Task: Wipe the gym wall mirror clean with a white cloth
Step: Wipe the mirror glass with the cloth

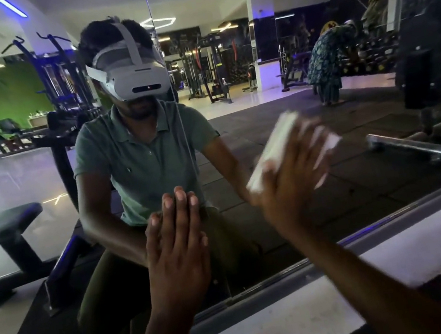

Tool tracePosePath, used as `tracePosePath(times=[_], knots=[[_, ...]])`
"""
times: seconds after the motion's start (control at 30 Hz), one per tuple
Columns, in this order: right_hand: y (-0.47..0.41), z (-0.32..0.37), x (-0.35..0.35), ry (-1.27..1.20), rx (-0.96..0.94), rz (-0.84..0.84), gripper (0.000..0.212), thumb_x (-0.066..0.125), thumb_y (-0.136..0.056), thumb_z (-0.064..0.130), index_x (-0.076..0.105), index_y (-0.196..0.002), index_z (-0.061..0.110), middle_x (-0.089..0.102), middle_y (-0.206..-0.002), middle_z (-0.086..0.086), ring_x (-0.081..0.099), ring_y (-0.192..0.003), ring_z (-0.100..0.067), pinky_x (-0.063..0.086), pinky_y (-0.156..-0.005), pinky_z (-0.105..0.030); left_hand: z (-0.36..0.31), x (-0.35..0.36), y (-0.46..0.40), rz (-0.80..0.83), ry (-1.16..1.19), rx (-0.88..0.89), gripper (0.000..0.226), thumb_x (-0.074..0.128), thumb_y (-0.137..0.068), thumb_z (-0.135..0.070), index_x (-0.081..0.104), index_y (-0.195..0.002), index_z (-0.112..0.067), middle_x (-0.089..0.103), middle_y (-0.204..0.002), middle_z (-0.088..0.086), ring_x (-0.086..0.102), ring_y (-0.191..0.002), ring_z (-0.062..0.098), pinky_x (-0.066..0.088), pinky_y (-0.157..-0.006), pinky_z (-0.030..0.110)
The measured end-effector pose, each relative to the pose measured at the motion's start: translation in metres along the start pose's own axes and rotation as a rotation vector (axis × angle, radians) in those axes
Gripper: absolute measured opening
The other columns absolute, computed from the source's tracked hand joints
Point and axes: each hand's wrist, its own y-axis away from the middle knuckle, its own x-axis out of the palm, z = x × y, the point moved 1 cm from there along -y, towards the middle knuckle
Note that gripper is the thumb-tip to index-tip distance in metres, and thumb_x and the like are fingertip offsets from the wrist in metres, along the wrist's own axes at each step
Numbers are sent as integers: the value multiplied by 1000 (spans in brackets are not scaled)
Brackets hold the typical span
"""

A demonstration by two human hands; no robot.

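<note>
Two bare forearms reach up from the bottom edge toward the mirror (238, 140). Nearest of all is the pale ledge (404, 246) that runs under the mirror's metal frame. On the left side, the left hand (176, 251) lies flat against the glass with its fingers straight and close together; it grasps nothing, and its fingertips meet their own reflection. On the right side, the right hand (290, 184) presses the white cloth (274, 145) against the mirror, with the fingers spread over it. This hand and the cloth are blurred, so I cannot tell how the cloth is folded. The cloth sits on the lower right part of the glass, well above the ledge. Reflected in the mirror are a person in a green polo shirt with a white headset (132, 76), a black bench (0, 226) at the left, and gym machines farther back.
</note>
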Motion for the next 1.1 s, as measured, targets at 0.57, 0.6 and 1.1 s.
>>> tracePosePath(times=[0.57, 0.6, 1.1], knots=[[-3, 40, -6, 41, -330, 72, 77, 27, -105, 54, 13, -170, 13, 11, -176, -20, 8, -162, -45, 9, -127, -70, 43, -31, -59, -239, -61, -203, 73, 41, -107, -37, 17, -165, 0, 10, -173, 23, 3, -163, 33, 2, -131, 45], [25, 45, -1, 40, -417, 126, 78, 30, -105, 54, 12, -170, 14, 9, -176, -19, 7, -162, -46, 6, -127, -70, 44, -29, -58, -250, -73, -200, 73, 40, -107, -38, 18, -165, 1, 11, -173, 23, 4, -163, 33, 4, -131, 46], [-3, 100, -7, -3, -375, 57, 76, 32, -106, 53, 21, -169, 12, 12, -175, -22, 7, -162, -45, 10, -126, -70, 48, -32, -57, -253, -19, -169, 73, 49, -108, -33, 17, -165, -2, 11, -172, 22, 4, -162, 32, 6, -131, 47]])
